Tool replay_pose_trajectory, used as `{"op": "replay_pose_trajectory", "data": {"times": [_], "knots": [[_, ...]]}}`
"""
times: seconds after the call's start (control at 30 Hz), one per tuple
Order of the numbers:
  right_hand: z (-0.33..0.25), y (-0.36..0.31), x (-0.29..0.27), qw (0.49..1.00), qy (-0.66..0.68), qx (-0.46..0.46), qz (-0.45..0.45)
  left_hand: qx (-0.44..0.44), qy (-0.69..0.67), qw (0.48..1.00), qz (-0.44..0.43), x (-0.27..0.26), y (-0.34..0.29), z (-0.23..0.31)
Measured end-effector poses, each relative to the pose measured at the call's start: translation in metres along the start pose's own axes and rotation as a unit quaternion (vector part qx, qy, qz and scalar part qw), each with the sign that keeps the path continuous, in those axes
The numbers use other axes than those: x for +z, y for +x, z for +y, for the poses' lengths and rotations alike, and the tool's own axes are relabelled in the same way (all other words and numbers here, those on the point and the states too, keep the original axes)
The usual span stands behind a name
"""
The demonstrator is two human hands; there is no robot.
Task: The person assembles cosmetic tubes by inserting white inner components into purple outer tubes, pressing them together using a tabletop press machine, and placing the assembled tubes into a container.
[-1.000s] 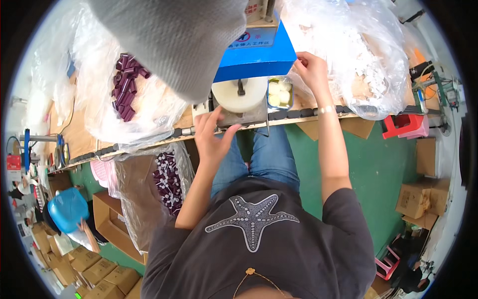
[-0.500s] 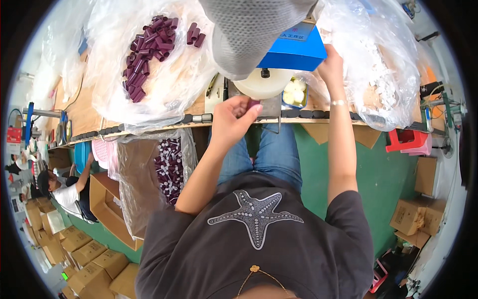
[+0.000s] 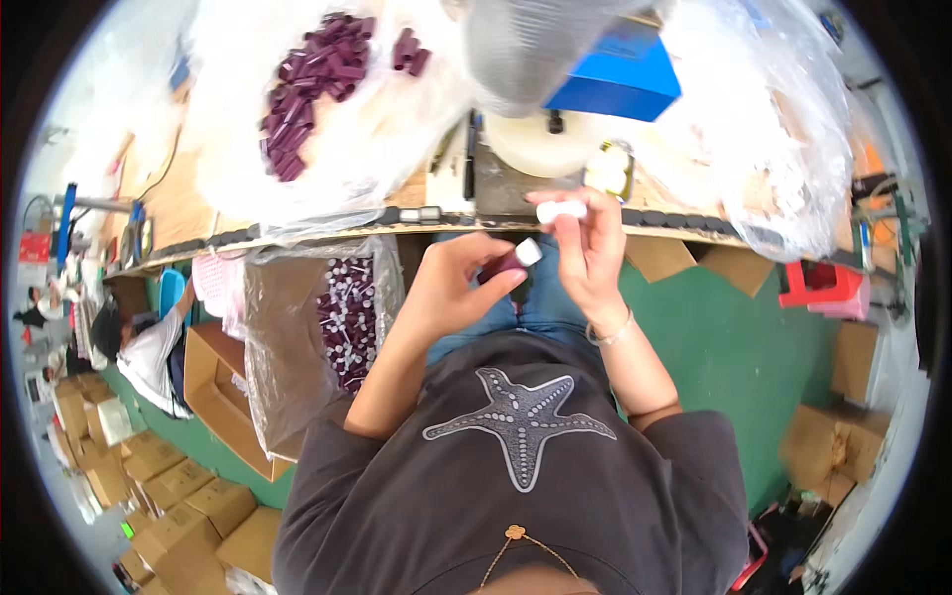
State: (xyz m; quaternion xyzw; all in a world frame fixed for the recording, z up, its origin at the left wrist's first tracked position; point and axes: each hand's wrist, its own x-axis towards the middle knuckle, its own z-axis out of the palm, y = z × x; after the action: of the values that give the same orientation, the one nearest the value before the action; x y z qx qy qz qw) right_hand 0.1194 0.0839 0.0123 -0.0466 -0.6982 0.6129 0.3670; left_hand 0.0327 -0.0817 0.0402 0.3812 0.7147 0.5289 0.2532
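Purple tube, already white-ended, sat pinched in the left hand; the right hand, just beside it, held a white piece. Beyond the left hand, loose tubes lay apparently undone; left of it, purple-and-white pieces lay in a plastic-lined box.

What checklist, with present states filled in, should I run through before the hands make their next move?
1. Left hand grips one dark purple cylindrical tube: ok.
2. Right hand pinches one small white piece: ok.
3. Tube and white piece clear of each other: ok, a gap shows between them.
4. White end of the tube fully seated: cannot tell, too small to judge.
5. Both hands clear of the blue box-shaped housing: ok.
6. More purple tubes on the table: ok, a heap lies on clear plastic sheeting.
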Motion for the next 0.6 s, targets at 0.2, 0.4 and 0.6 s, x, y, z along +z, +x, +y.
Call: {"op": "replay_pose_trajectory", "data": {"times": [0.2, 0.4, 0.6], "knots": [[0.004, -0.019, -0.04, 0.997, -0.007, 0.074, -0.001, -0.249, 0.363, 0.897, 0.047, -0.119, -0.089, -0.065], [0.013, 0.006, -0.049, 0.997, -0.046, 0.063, 0.008, -0.03, 0.442, 0.837, 0.321, -0.164, -0.034, -0.064], [0.033, 0.037, -0.03, 0.982, -0.168, 0.067, -0.046, -0.109, 0.55, 0.779, 0.28, -0.219, 0.048, -0.146]]}}
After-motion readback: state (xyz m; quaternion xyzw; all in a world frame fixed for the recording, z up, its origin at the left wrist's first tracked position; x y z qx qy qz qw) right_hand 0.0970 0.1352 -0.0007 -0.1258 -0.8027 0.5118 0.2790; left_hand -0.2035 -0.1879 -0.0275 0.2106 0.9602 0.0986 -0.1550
